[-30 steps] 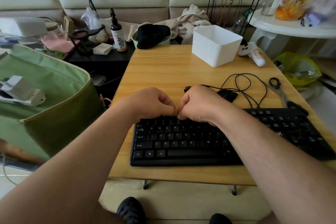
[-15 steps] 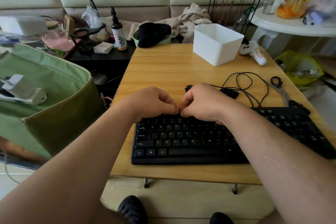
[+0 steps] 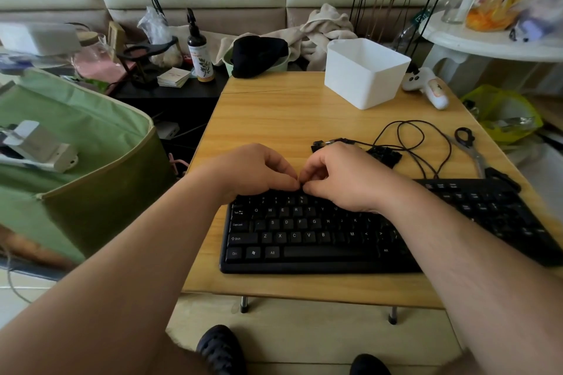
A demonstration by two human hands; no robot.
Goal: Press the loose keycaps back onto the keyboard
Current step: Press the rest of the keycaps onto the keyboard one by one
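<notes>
A person's left hand (image 3: 253, 169) and right hand (image 3: 341, 175) meet fingertip to fingertip at frame centre, over the top row of a black keyboard (image 3: 335, 237) on a wooden table (image 3: 274, 113). Fingers on both are curled and pinched together; whether they hold a keycap cannot be told. Loose keycaps (image 3: 384, 155) lie just behind the right hand, beside a black cable (image 3: 411, 137).

around the desk

a white tub (image 3: 364, 73) stands at the far side of the wooden table (image 3: 274, 119), a white toy (image 3: 428, 87) just beside it. a black cable (image 3: 414, 143) loops nearer, scissors (image 3: 470, 148) to its right. off the left edge sits a green bag (image 3: 91, 161); behind it a spray bottle (image 3: 198, 52).
</notes>
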